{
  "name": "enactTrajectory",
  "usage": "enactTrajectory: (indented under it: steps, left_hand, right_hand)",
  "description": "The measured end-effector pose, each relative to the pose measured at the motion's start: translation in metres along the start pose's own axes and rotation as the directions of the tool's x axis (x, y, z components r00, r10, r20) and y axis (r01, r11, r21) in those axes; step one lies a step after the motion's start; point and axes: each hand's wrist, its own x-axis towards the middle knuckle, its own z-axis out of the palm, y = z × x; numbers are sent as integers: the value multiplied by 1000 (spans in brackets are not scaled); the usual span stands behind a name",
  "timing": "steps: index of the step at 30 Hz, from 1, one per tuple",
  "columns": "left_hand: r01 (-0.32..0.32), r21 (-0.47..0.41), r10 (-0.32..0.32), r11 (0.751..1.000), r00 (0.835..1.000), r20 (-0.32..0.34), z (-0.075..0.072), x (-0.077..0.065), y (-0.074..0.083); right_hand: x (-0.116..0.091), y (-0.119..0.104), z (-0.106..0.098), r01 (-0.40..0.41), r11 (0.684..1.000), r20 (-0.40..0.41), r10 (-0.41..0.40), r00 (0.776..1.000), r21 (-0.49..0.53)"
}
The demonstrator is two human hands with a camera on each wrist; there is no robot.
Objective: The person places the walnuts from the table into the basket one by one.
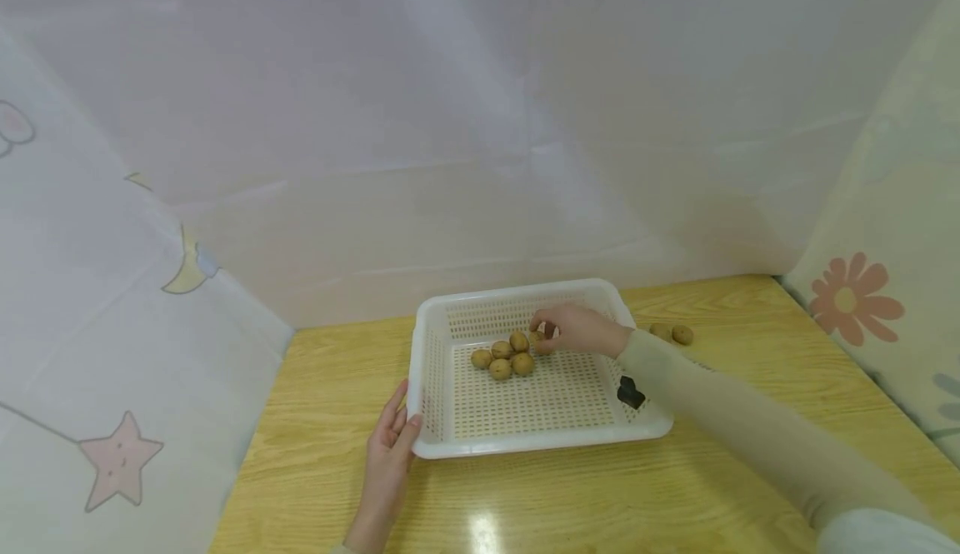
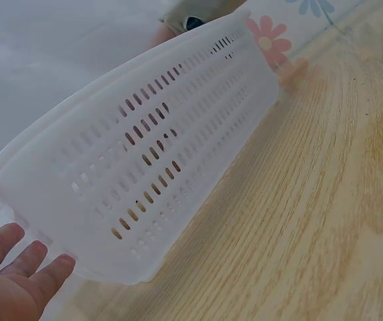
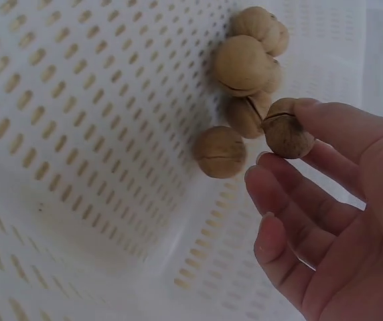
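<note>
A white perforated plastic basket (image 1: pixel 540 439) sits on the wooden table. My left hand (image 1: pixel 390 446) grips its left front corner, thumb at the rim and fingers along the outer wall; in the left wrist view those fingers (image 2: pixel 27 257) show against the outside. My right hand (image 1: pixel 581 329) reaches over the right side into the basket. It pinches a walnut (image 3: pixel 288 130) between thumb and fingertips, just above the basket floor. Several walnuts (image 1: pixel 501 368) lie clustered beside that hand, toward the basket's back middle; one walnut (image 3: pixel 219 152) lies close to the held one.
Two more walnuts (image 1: pixel 682 335) lie on the table (image 1: pixel 322 454) right of the basket, partly behind the right forearm. A small black device (image 1: pixel 630 393) shows by the right sleeve. Pale patterned sheets (image 1: pixel 480 162) hang behind and at both sides.
</note>
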Motion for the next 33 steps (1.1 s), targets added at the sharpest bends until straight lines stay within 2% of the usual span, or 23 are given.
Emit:
enactTrajectory:
  steps: [5,9,18,22,29,33]
  left_hand:
    - [-1,1,1,1000,1000,4,0,0,1]
    - [8,-5,-8,1000,1000,-5,0,0,1]
    - [23,-4,-23,1000,1000,-16,1,-1,1]
    - [29,-1,-29,1000,999,-18,1,-1,1]
    - [30,2,-30,1000,999,-21,1,-1,1]
    - [23,5,-23,1000,999,-24,1,0,1]
  right_hand:
    - [2,2,10,-26,1000,50,26,998,1]
    - [4,6,15,-39,999,58,40,997,-20]
    - [9,10,22,13,998,66,-9,998,-65]
    - [9,9,21,15,998,67,-11,998,-63]
    - [4,9,11,-40,997,38,43,998,-70]
    - [0,8,1,-26,996,13,27,1000,-87]
